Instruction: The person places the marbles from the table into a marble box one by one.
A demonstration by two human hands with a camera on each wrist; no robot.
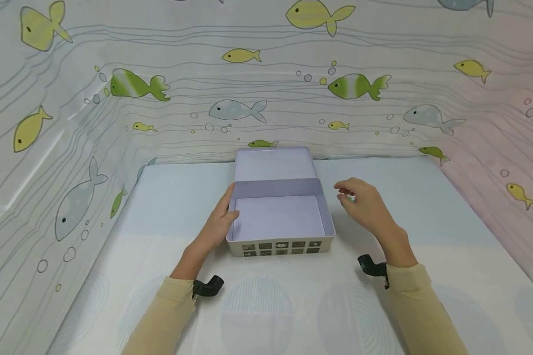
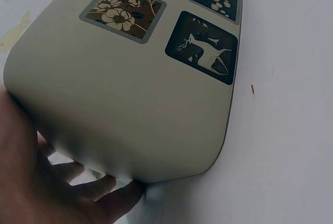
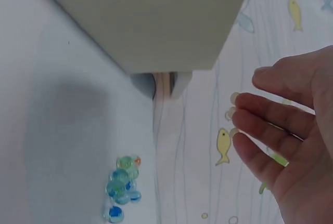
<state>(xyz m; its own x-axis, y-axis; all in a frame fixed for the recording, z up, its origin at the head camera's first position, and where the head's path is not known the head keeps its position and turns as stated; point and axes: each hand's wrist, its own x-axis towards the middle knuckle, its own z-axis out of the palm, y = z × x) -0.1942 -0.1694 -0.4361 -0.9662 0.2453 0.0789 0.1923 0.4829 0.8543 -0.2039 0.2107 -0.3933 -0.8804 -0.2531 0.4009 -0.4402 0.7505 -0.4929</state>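
A cream tin box (image 1: 280, 245) with small picture tiles on its front stands open on the pale table; its inside is bare. Its lid (image 1: 275, 165) leans back against the rear wall. My left hand (image 1: 217, 222) holds the box's left wall, thumb at the rim; in the left wrist view the fingers (image 2: 104, 190) lie along the box's (image 2: 130, 104) lower edge. My right hand (image 1: 364, 202) hovers just right of the box, fingers relaxed and holding nothing. In the right wrist view a small heap of blue-green glass marbles (image 3: 122, 185) lies on the table below that hand (image 3: 291, 130), beside the box (image 3: 151, 16).
Fish-patterned cloth walls (image 1: 71, 123) close in the table on the left, back and right. The table surface (image 1: 271, 305) in front of the box is pale with faint round prints.
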